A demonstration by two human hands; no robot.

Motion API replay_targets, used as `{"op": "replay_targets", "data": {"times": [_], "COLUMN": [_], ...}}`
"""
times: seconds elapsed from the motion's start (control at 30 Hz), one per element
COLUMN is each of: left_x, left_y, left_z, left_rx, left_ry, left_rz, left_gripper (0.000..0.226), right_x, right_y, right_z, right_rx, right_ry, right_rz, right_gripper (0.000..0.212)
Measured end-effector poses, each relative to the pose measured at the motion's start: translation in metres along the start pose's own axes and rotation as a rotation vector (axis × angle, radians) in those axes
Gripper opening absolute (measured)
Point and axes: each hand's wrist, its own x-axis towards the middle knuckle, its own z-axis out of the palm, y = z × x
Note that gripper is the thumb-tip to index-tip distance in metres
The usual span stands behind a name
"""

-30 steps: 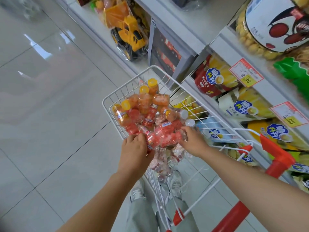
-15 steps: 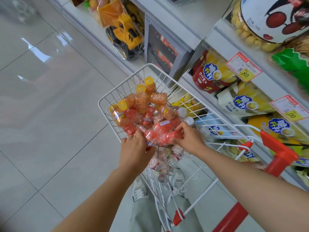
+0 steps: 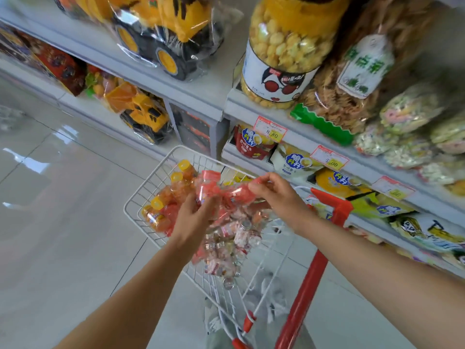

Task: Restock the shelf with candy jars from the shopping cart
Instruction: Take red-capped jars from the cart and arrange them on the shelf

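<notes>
Candy jars (image 3: 214,195), a red-capped bunch, are gripped by left hand (image 3: 193,212) and right hand (image 3: 274,195) over the shopping cart (image 3: 191,152). Pick-up step judged; a carry to the shelf (image 3: 216,94) is needed.

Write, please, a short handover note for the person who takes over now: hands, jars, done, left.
Left grip holds small clear plastic candy jars with red caps, raised above the white wire shopping cart.
Right grip pinches a red cap of the same cluster.
In the cart lie many more jars, among them orange ones with yellow caps.
Done: no candy jars visible on the grey metal shelf.
Left: shelve the held cluster, then the rest of the cart.
</notes>
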Motion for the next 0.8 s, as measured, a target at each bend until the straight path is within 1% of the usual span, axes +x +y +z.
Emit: {"op": "replay_targets", "data": {"times": [0.07,0.13,0.2,0.27,0.3,0.4,0.5,0.53,0.6,0.67,0.73,0.8], "left_x": [-0.01,-0.021,-0.035,-0.05,-0.058,-0.083,-0.116,-0.128,-0.152,-0.167,-0.173,-0.175], "left_y": [0.027,0.052,0.077,0.098,0.107,0.136,0.17,0.182,0.207,0.228,0.247,0.263], "left_z": [0.015,0.034,0.058,0.084,0.098,0.147,0.199,0.216,0.249,0.28,0.31,0.337], "left_rx": [-0.044,-0.041,-0.061,-0.053,-0.04,-0.06,-0.091,-0.097,-0.116,-0.129,-0.119,-0.044], "left_ry": [-0.054,-0.107,-0.138,-0.162,-0.169,-0.163,-0.169,-0.185,-0.223,-0.25,-0.284,-0.311], "left_rz": [0.037,0.104,0.155,0.209,0.234,0.32,0.508,0.575,0.704,0.794,0.83,0.866], "left_gripper": [0.017,0.024,0.039,0.061,0.066,0.057,0.029,0.023,0.02,0.015,0.014,0.013], "right_x": [-0.018,-0.042,-0.067,-0.093,-0.106,-0.15,-0.195,-0.211,-0.238,-0.261,-0.278,-0.289], "right_y": [-0.02,-0.043,-0.064,-0.081,-0.09,-0.114,-0.138,-0.147,-0.161,-0.174,-0.187,-0.195], "right_z": [-0.014,-0.028,-0.046,-0.068,-0.08,-0.121,-0.163,-0.177,-0.206,-0.235,-0.264,-0.293], "right_rx": [0.021,0.05,0.115,0.159,0.164,0.17,0.22,0.236,0.24,0.234,0.212,0.164], "right_ry": [0.093,0.195,0.286,0.355,0.386,0.471,0.566,0.595,0.63,0.658,0.714,0.792], "right_rz": [-0.072,-0.154,-0.234,-0.3,-0.34,-0.484,-0.606,-0.644,-0.705,-0.744,-0.758,-0.752], "right_gripper": [0.015,0.014,0.016,0.019,0.018,0.012,0.016,0.017,0.021,0.021,0.021,0.023]}}
